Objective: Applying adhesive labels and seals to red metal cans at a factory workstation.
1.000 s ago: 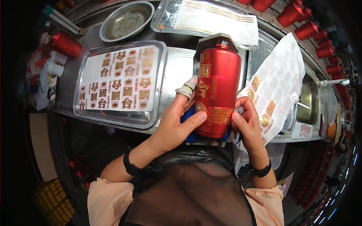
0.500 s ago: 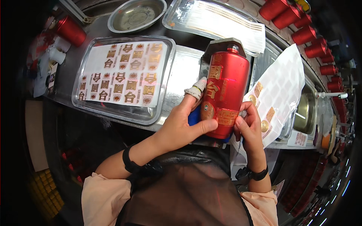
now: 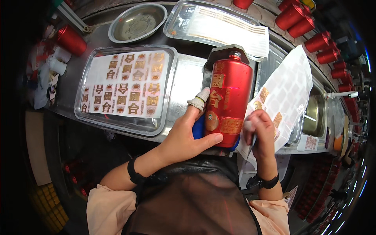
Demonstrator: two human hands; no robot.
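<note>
A red bottle point(image 3: 235, 90) with gold decals lies with its neck away from me, over a blue support point(image 3: 198, 127). My left hand point(image 3: 182, 129) grips its left side, thumb across the lower front; a white cover wraps the index fingertip. Just off the bottle's lower right, my right hand point(image 3: 261, 131) is closed around a thin, pointed metal tool point(image 3: 252, 145) whose tip points down toward me; its exact kind is unclear. Beneath that hand, a white decal sheet point(image 3: 291, 86) carries a few gold pieces.
To the left, a metal tray point(image 3: 169, 94) holds a sheet of gold decals point(image 3: 131, 88). Behind it stand a round metal basin point(image 3: 137, 23) and another tray point(image 3: 176, 25) with striped sheets. Red bottles point(image 3: 290, 19) line the right back, near a sink point(image 3: 315, 113).
My right hand has come away from the bottle's lower right side, and the pointed tool now shows in it. My left hand keeps its hold. The whole view has shifted slightly.
</note>
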